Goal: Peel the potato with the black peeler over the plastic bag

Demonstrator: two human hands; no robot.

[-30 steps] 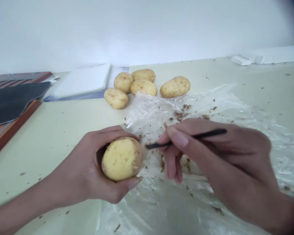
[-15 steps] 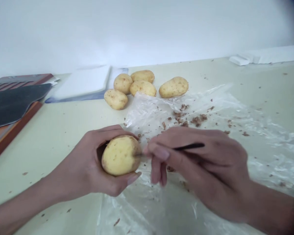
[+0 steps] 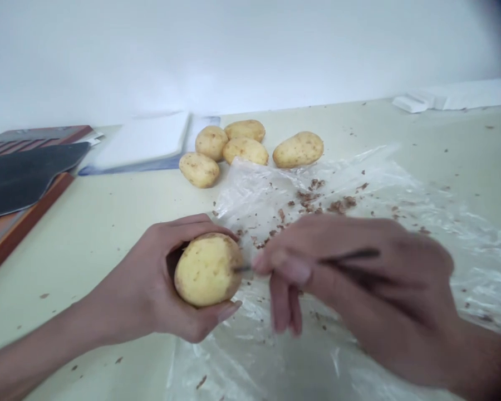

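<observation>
My left hand (image 3: 167, 289) is wrapped round a potato (image 3: 209, 270), its fingers over the top and its thumb beneath. The potato's facing side is pale yellow, with browner skin at the rim and right side. A thin dark pen-like tool (image 3: 350, 256) is pinched in my right hand (image 3: 367, 284), which is smeared by motion. The tool's narrow tip meets the potato's right side. What kind of tool it is cannot be made out. Under both hands lies a crumpled clear plastic sheet (image 3: 250, 189) strewn with brown scraps (image 3: 342, 204).
Several potatoes (image 3: 245, 150) lie behind the sheet, one of them (image 3: 298, 149) slightly apart on the right. To the left are a white pad (image 3: 146, 136) and a dark flat sheet (image 3: 29, 172) over a red-brown frame (image 3: 37, 217). A pale wall rises behind the table (image 3: 129, 206).
My right hand has moved right and slightly down, with more of the tool's tip showing beside the potato. My left hand and the potato stay almost in place.
</observation>
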